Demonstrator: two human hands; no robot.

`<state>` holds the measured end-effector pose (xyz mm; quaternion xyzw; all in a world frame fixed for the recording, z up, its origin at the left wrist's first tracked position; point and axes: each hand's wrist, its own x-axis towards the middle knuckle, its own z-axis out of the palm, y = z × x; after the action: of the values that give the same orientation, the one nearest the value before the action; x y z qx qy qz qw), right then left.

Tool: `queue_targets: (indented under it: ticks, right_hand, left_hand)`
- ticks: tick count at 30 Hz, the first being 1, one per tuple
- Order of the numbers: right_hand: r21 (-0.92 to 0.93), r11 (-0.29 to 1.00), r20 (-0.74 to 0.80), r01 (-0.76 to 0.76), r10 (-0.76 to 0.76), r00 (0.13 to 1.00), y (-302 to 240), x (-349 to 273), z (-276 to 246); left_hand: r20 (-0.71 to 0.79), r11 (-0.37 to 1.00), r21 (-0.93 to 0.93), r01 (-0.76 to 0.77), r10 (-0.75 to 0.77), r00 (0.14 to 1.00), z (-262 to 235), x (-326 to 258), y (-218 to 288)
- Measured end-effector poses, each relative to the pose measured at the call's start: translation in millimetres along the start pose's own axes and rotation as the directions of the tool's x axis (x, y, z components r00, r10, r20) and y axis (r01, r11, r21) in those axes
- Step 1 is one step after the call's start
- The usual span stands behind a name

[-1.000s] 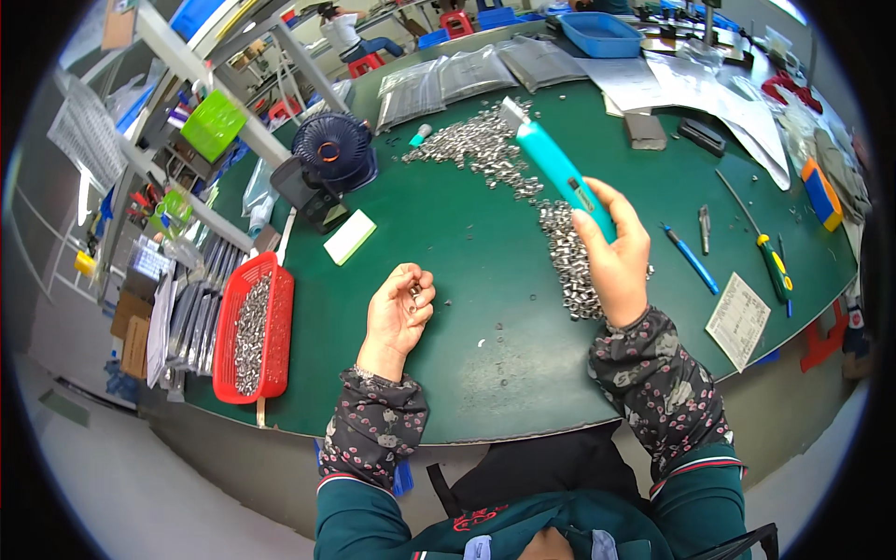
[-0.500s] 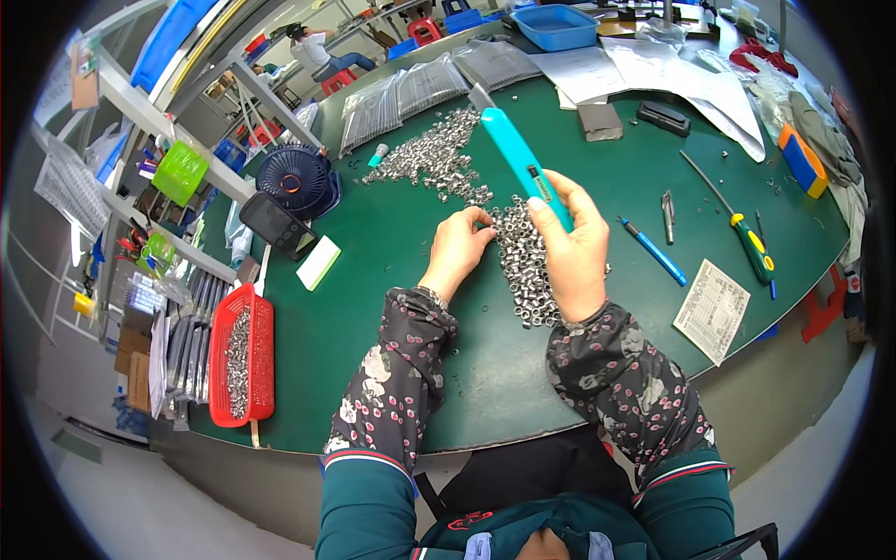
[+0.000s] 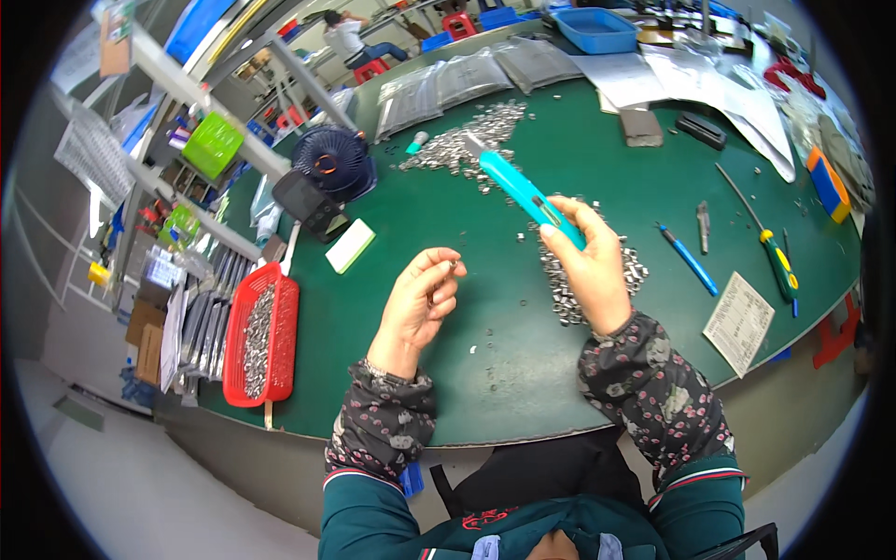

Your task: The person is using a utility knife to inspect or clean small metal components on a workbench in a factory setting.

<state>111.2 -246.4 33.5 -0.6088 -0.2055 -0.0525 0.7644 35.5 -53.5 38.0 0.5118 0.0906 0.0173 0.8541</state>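
Observation:
My right hand [image 3: 599, 275] is wrapped round a teal utility knife [image 3: 519, 191], its blade out and pointing to the far left. Under that hand lies a pile of small metal rings [image 3: 567, 297], partly hidden by it. My left hand [image 3: 415, 299] is raised to the left of the pile, thumb and fingertips pinched together. Between them a small metal ring [image 3: 454, 266] just shows. Farther back, a second heap of metal parts [image 3: 467, 149] spreads over the green table [image 3: 485, 392].
At the left edge stands a red basket [image 3: 287, 341] with metal parts. A fan [image 3: 329, 161], a dark device [image 3: 308, 201] and a pale pad [image 3: 350, 245] sit behind it. On the right lie a blue pen [image 3: 689, 261], a screwdriver [image 3: 777, 261] and a printed card [image 3: 739, 322].
My left hand has drawn back from the pile toward the left, with a small ring in its fingertips. The knife in my right hand has tilted lower. The whole view has shifted slightly.

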Motion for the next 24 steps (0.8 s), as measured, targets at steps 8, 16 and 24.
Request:
queue_targets:
  ticks: [8,16,24]
  right_hand:
    - [-0.349,0.935,0.463,-0.068,0.235,0.855,-1,-23,13]
    - [-0.421,0.903,0.493,0.084,0.150,0.857,6,-26,14]
    - [-0.393,0.918,0.508,0.058,0.164,0.846,10,-27,14]
  left_hand:
    - [-0.104,0.984,-0.141,-0.106,0.092,0.990,-58,-20,-14]
    - [-0.121,0.969,-0.200,-0.145,0.122,0.985,-63,-17,-15]
    - [-0.131,0.971,-0.199,-0.131,0.106,0.986,-58,-19,-13]
